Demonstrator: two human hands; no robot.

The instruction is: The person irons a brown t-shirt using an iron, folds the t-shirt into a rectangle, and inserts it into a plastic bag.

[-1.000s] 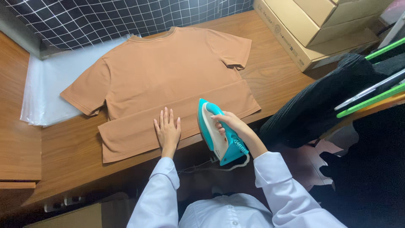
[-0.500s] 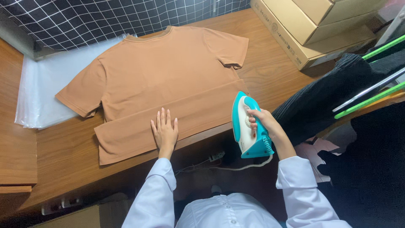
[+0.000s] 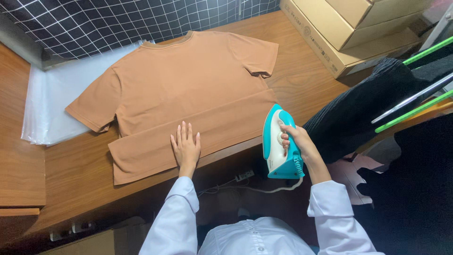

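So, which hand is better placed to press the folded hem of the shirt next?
The right hand, I think. It already holds the iron by its handle, at the hem's right end near the table edge. The left hand lies flat on the shirt, holding the fold down, and is empty.

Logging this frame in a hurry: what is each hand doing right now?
Left hand: open, flat on the folded hem of the brown T-shirt.
Right hand: closed around the handle of the teal iron.
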